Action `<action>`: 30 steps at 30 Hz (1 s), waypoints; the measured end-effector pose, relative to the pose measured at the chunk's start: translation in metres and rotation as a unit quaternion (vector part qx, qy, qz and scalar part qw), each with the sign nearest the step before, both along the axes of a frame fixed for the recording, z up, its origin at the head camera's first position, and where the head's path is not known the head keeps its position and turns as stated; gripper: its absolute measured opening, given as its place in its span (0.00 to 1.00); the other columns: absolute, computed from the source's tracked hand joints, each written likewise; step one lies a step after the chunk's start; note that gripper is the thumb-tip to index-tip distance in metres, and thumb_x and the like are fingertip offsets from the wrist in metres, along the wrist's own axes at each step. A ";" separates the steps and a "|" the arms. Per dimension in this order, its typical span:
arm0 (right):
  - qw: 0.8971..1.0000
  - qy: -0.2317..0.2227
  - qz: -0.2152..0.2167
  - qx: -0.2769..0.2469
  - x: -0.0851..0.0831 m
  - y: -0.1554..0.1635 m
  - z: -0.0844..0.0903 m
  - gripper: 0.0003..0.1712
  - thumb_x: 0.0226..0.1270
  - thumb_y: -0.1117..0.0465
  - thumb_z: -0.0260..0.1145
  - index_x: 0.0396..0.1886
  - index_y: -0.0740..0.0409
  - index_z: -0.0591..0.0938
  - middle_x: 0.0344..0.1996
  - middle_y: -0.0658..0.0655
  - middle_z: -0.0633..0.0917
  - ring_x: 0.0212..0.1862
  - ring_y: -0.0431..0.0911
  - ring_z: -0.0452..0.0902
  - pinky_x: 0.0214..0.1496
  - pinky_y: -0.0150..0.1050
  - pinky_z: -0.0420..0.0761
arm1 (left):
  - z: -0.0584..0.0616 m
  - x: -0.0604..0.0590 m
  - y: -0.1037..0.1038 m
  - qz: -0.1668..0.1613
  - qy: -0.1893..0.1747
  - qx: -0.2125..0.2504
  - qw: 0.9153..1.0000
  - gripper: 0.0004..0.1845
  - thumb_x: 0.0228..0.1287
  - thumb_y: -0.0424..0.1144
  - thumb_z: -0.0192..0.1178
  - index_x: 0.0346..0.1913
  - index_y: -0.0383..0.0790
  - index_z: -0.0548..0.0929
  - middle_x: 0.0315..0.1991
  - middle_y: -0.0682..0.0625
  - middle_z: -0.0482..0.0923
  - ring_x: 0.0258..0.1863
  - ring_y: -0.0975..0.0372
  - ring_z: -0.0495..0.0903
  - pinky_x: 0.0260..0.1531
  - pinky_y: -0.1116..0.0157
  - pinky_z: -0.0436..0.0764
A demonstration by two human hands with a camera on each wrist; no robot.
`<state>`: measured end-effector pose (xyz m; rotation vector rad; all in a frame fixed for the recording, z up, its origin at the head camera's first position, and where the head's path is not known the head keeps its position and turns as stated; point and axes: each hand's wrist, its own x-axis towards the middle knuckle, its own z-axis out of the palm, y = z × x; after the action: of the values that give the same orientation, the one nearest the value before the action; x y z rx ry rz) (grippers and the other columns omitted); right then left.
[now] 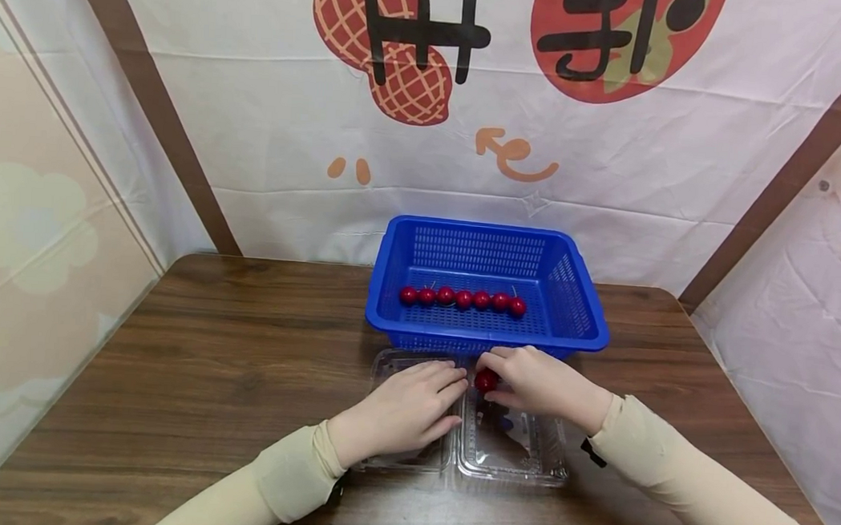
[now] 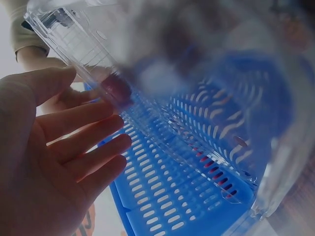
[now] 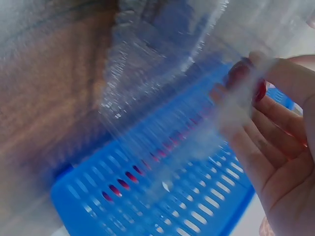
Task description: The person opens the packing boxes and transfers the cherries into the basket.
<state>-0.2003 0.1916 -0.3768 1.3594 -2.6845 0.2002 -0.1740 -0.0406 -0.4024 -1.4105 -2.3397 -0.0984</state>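
A clear plastic clamshell box lies opened out on the table, its two halves side by side. Over the far left corner of the right half, my right hand pinches a glossy red cherry between thumb and fingers. In the right wrist view the same cherry shows at the fingertips, partly behind the blurred plastic. My left hand lies over the left half with fingers extended and holds nothing; in the left wrist view its fingers are spread beside the plastic wall.
Just behind the box stands a blue perforated basket. Inside it, several red cherries sit in a row, a few with stems. The brown wood-grain table extends to both sides, and a printed cloth hangs behind it.
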 end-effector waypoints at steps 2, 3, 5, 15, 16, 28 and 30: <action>1.000 0.002 0.002 -0.006 0.002 0.001 0.005 0.15 0.53 0.57 0.73 0.39 0.55 0.80 0.29 0.48 0.81 0.28 0.37 0.77 0.30 0.29 0.80 | 0.000 0.000 0.000 -0.002 0.000 0.003 1.000 0.23 0.64 0.49 0.57 0.54 0.36 0.80 0.55 0.45 0.79 0.58 0.54 0.75 0.65 0.62 0.70; 1.000 0.006 0.003 -0.007 0.002 0.001 0.007 0.15 0.54 0.57 0.73 0.39 0.55 0.80 0.29 0.48 0.82 0.28 0.37 0.78 0.29 0.29 0.80 | 0.000 0.000 0.000 -0.002 0.000 0.004 1.000 0.23 0.64 0.49 0.57 0.54 0.36 0.80 0.54 0.45 0.79 0.58 0.54 0.75 0.64 0.62 0.70; 1.000 0.012 0.009 -0.013 0.004 0.002 0.011 0.15 0.54 0.57 0.73 0.39 0.55 0.80 0.28 0.48 0.82 0.28 0.38 0.78 0.29 0.29 0.79 | 0.000 0.000 0.000 -0.003 -0.002 0.005 1.000 0.23 0.64 0.49 0.57 0.54 0.36 0.80 0.55 0.45 0.79 0.58 0.53 0.75 0.64 0.62 0.70; 0.998 0.043 0.020 -0.042 0.009 0.007 0.032 0.16 0.54 0.56 0.73 0.40 0.57 0.81 0.28 0.48 0.83 0.27 0.39 0.79 0.29 0.30 0.80 | -0.001 0.000 0.000 -0.001 -0.007 0.003 1.000 0.23 0.65 0.49 0.56 0.55 0.36 0.80 0.55 0.45 0.79 0.59 0.53 0.75 0.65 0.62 0.70; 0.998 0.049 0.021 -0.043 0.009 0.008 0.035 0.16 0.54 0.56 0.73 0.40 0.57 0.81 0.28 0.48 0.83 0.28 0.39 0.79 0.29 0.31 0.80 | -0.001 0.000 0.000 -0.001 -0.006 0.004 1.000 0.23 0.65 0.49 0.56 0.55 0.36 0.80 0.55 0.45 0.79 0.59 0.53 0.75 0.65 0.62 0.70; 0.995 0.080 0.016 -0.051 0.000 0.014 0.058 0.16 0.53 0.56 0.74 0.40 0.57 0.81 0.30 0.49 0.84 0.28 0.38 0.79 0.30 0.30 0.80 | -0.001 -0.001 0.001 -0.006 -0.005 0.003 1.000 0.22 0.65 0.49 0.56 0.54 0.36 0.80 0.55 0.44 0.79 0.59 0.53 0.75 0.65 0.62 0.69; 0.995 0.079 0.015 -0.054 -0.004 0.015 0.061 0.16 0.53 0.56 0.74 0.40 0.57 0.81 0.31 0.49 0.84 0.29 0.38 0.80 0.30 0.30 0.81 | -0.001 -0.001 0.001 -0.006 -0.004 0.003 1.000 0.22 0.65 0.49 0.56 0.54 0.36 0.80 0.55 0.44 0.79 0.59 0.53 0.75 0.65 0.62 0.70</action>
<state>-0.2044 0.2069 -0.3163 1.3245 -2.4889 0.2269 -0.1752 -0.0397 -0.4032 -1.4237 -2.3355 -0.1132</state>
